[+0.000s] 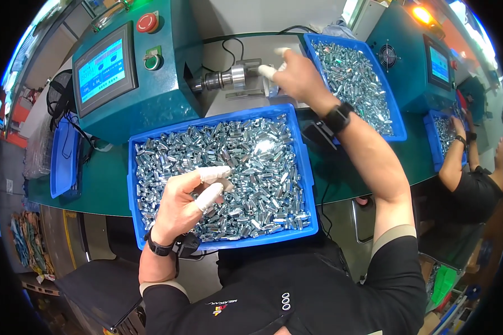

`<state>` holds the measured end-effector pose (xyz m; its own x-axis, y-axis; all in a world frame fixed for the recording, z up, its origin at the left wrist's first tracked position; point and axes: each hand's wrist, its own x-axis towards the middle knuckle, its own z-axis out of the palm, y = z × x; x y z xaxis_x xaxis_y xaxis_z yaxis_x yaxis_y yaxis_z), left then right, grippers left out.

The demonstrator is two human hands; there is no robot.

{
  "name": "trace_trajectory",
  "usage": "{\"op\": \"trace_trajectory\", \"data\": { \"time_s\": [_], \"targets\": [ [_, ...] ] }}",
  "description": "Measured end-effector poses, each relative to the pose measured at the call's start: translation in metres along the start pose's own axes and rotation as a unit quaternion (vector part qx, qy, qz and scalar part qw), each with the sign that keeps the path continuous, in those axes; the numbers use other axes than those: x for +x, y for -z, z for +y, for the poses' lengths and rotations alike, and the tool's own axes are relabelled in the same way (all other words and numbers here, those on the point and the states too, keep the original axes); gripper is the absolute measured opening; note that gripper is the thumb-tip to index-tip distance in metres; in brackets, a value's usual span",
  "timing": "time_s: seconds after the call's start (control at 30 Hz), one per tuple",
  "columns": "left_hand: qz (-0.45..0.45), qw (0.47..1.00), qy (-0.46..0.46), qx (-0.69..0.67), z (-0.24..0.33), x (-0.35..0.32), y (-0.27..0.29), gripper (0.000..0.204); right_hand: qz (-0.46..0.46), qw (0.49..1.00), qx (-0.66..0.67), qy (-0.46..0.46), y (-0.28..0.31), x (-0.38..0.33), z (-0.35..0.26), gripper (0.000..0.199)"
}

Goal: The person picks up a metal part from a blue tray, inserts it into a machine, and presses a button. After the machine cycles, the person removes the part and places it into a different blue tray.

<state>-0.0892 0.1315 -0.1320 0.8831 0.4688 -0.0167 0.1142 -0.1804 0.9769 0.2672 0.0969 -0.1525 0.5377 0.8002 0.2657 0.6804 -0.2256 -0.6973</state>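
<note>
Small, shiny silver metal pieces (246,195) are heaped in a blue plastic tray (309,195) at the centre of the frame; smooth, elongated bodies with flat facets are seen, some with hollow ends. The same kind of piece is piled in a second blue tray (398,120), upper right, and small metal pieces are held in a third (428,125), at the far right, where another person (469,181) is seen. A narrower fourth blue tray (65,159) is placed at the left. The pieces are too many to be counted.

The left hand (176,202) is held over the central tray, its thumb and fingertips wrapped in white covers and curved toward one another; whether a piece is pinched cannot be told. The right hand (304,82), upper centre, is held with thumb and forefinger spread apart, beside a stepped, polished cylindrical metal shaft (226,79); contact cannot be told.

Two teal metal machines are seen, one upper left (176,61) and one upper right (383,36), each fitted with one lit screen. One red mushroom-shaped button (147,22) is mounted on the left machine. A smooth green surface (109,184) is spread beneath.
</note>
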Motion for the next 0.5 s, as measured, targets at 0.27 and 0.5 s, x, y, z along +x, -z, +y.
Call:
{"op": "trace_trajectory", "data": {
  "time_s": [0.27,0.5],
  "targets": [
    [-0.002,1.0,-0.009,-0.008,0.004,0.002,0.0,0.031,-0.03,0.959,-0.279,0.04,0.01,0.01,-0.04,0.058],
    [0.007,1.0,-0.005,-0.005,0.004,-0.004,0.002,0.031,0.007,0.958,-0.286,0.022,0.056,0.003,-0.006,0.059]
  ]
}}
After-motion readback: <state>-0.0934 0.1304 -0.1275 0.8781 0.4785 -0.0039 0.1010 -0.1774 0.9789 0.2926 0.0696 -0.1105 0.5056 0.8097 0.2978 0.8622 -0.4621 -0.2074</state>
